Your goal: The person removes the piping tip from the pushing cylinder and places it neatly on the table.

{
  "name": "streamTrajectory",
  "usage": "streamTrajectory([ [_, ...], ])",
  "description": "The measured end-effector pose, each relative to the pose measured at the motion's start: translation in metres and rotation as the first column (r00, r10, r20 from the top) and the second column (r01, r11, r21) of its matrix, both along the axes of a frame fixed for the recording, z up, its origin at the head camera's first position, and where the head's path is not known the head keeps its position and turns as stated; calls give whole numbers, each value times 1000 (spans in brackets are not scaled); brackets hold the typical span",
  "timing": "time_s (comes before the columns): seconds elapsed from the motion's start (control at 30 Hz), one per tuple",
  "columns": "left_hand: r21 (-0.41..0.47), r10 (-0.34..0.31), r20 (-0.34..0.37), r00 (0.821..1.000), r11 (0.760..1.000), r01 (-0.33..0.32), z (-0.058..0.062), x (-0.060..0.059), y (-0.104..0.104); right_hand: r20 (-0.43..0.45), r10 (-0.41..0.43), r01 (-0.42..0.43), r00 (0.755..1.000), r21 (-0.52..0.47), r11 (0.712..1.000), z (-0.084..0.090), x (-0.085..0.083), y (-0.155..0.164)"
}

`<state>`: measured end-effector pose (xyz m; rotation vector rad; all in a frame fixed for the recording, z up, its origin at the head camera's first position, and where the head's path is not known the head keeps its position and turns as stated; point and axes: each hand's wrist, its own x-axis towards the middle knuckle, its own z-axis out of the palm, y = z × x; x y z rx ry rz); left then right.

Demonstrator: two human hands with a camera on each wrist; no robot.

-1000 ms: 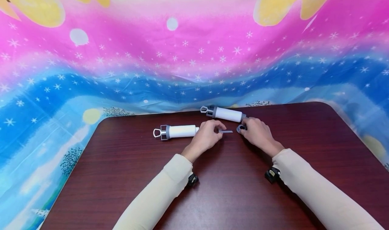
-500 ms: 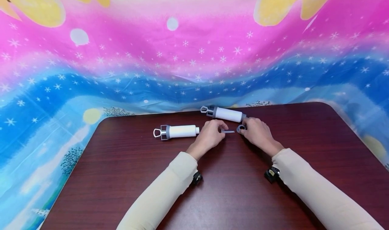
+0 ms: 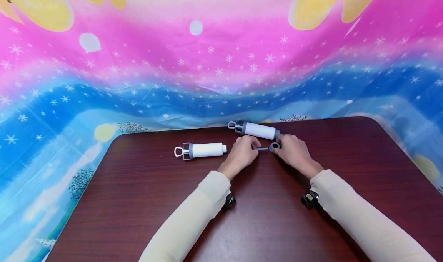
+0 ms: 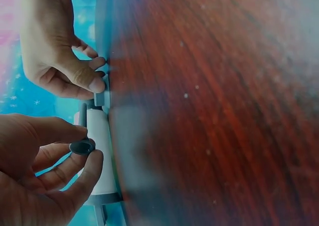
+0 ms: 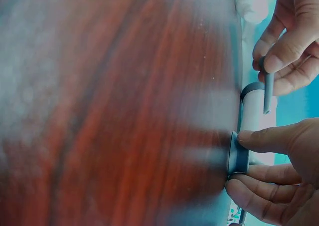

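Note:
My left hand [image 3: 254, 146] pinches a thin grey nozzle [image 3: 262, 149] by its wide end [image 4: 82, 147], just above the dark wooden table [image 3: 263, 223]. The nozzle's tip points right at a grey ring [image 3: 275, 146], which my right hand [image 3: 278, 145] holds on edge on the table between thumb and fingers [image 5: 238, 153]. Nozzle tip and ring nearly touch. A white syringe-like tube with grey ends [image 3: 257, 130] lies just behind both hands. A second such tube [image 3: 204, 150] lies to the left of my left hand.
A bright pink and blue starry cloth [image 3: 221, 73] hangs behind the table and drapes along its far edge. Bare tabletop stretches in front of my cream-sleeved forearms [image 3: 194, 219] and to either side.
My left hand has carried the nozzle to the right, away from the left tube, until its tip reaches the ring. The right hand and both tubes have stayed put.

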<state>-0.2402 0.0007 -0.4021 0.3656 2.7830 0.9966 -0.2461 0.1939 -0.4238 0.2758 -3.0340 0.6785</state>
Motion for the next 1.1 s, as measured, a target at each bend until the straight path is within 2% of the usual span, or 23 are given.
streamTrajectory([
  [0.13,-11,9,5,1000,1000,-9,-3,-3,2,6,-4,4,1000,-5,1000,0,1,-1],
  [0.43,-49,3,-35,999,999,-4,-10,-10,5,17,-13,13,1000,-7,1000,0,2,0],
  [1.1,-68,7,-48,999,998,-10,-14,-14,8,18,-19,19,1000,-17,1000,-1,2,1],
])
